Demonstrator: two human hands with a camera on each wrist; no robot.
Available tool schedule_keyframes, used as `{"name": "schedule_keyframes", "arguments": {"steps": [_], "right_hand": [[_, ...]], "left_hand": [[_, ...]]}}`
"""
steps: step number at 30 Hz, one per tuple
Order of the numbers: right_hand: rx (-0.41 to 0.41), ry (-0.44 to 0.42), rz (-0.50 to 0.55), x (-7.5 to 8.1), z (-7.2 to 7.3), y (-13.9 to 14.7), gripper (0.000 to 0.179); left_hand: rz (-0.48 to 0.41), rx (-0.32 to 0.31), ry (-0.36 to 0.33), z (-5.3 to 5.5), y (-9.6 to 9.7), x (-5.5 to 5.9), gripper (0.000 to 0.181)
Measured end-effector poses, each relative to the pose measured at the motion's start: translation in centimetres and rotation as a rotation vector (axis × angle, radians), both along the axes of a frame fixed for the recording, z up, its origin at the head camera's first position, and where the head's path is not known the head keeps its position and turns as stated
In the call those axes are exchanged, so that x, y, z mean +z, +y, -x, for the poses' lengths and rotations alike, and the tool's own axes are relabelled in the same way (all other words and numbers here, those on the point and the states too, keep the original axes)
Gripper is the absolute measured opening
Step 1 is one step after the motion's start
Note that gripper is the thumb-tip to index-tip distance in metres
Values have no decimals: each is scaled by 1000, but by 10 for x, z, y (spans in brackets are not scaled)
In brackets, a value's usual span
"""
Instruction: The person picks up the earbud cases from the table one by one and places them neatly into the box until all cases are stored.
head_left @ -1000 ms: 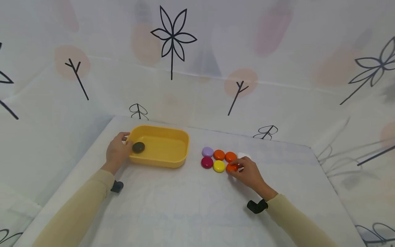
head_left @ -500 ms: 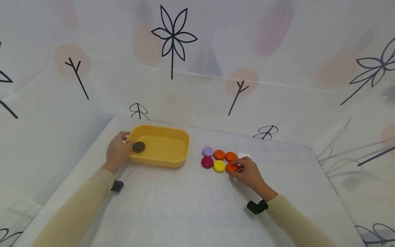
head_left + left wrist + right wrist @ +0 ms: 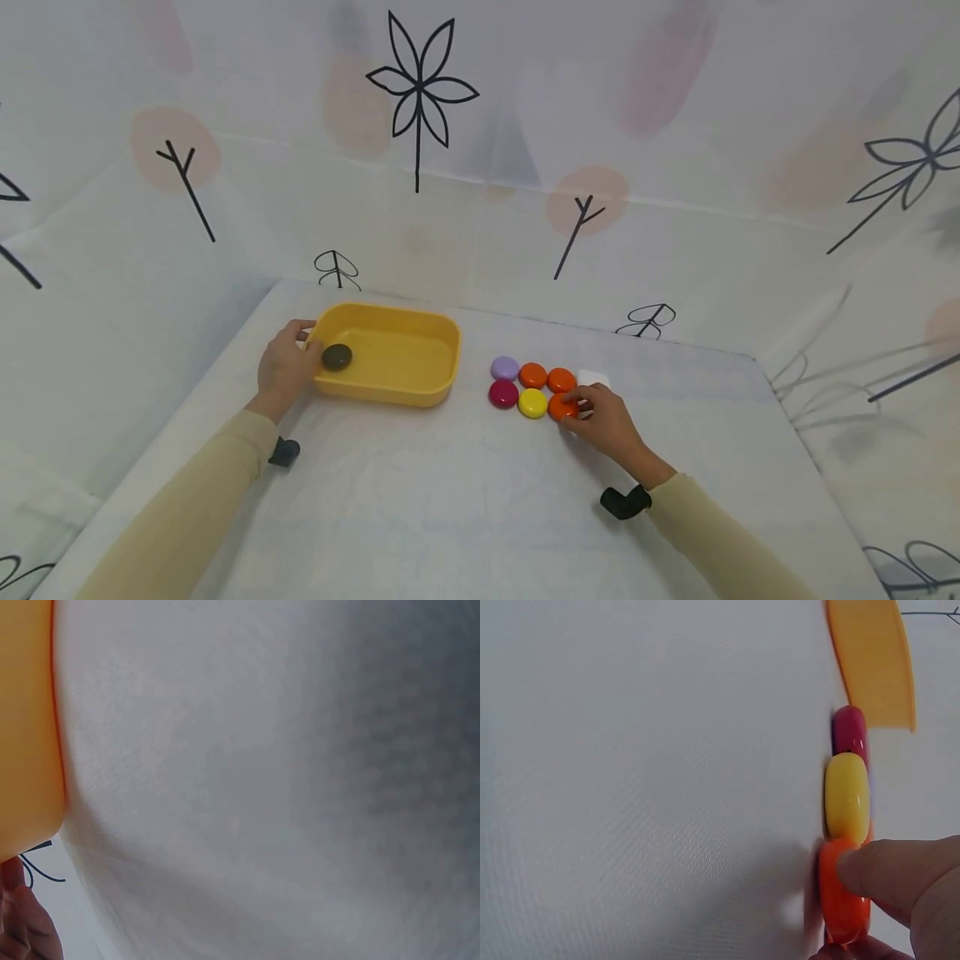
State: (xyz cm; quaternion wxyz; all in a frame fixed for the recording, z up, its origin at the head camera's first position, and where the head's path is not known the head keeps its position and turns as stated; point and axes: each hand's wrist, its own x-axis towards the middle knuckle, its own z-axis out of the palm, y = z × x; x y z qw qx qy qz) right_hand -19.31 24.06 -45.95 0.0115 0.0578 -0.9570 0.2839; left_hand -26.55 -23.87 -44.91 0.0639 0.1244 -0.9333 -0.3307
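Note:
In the head view my left hand (image 3: 287,364) holds the left end of a yellow plastic tray (image 3: 397,394), its thumb over the rim. A dark, rounded pebble-like disc (image 3: 337,357) lies inside at that end. To the tray's right, my right hand (image 3: 603,419) pinches a glossy orange disc (image 3: 841,892) between thumb and fingers, down at the table. Beside it sit a yellow disc (image 3: 532,403) and a crimson disc (image 3: 503,394). Behind these are a lilac disc (image 3: 505,368) and two more orange discs (image 3: 532,376). A white piece (image 3: 591,378) is partly hidden by the right hand.
The table is covered with a white cloth (image 3: 420,500). Patterned fabric (image 3: 480,233) with plant drawings rises behind it and at both sides. A gap separates the tray from the grouped discs.

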Motion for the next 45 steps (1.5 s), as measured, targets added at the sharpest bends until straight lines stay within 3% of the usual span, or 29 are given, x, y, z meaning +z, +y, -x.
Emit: {"name": "schedule_keyframes", "arguments": {"steps": [7,18,27,37,45], "right_hand": [[-1,9,-18,0,-1,0,28],[-29,47,-33,7,2,-2,33],[19,87,83,23,1,-11,34],[63,118,157,30,8,-25,34],[67,63,182,35,13,-38,33]], "left_hand": [[5,-9,20,0,1,2,45],[-18,-7,-4,-4,2,3,46],[-18,-9,2,-4,3,4,46],[-17,8,-10,-3,4,3,46],[-10,4,-11,-2,3,2,46]]}}
